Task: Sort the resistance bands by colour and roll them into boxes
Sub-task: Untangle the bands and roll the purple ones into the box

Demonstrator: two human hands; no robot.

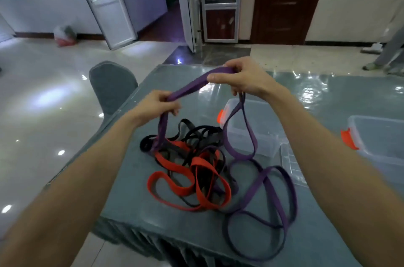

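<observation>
On the near part of the bench (140, 229) lies a tangle of resistance bands, taken here as the landmark. Red bands (175, 188) sit at its near left, black bands (196, 133) at its far side, and loose purple loops (269, 181) spill from its right.

Above the tangle a purple band (190, 85) is held off the bench at two places. The left grip (156, 106) is closed round it over the tangle's far left. The right grip (242, 78) pinches it higher, beyond the tangle, and from there a loop hangs down towards the tangle. Whether the lower part is caught among the other bands cannot be told.

The step in hand is judged to be the sorting, with a purple band being picked out of the mix; nothing is seen rolled or boxed. Next, the band would need to be lifted free and then wound into a coil.

Just beyond and right of the tangle stands a clear box (262, 126) with an orange latch (220, 116). A second clear box (380, 135) stands further right. No brand, label or writing can be read.
</observation>
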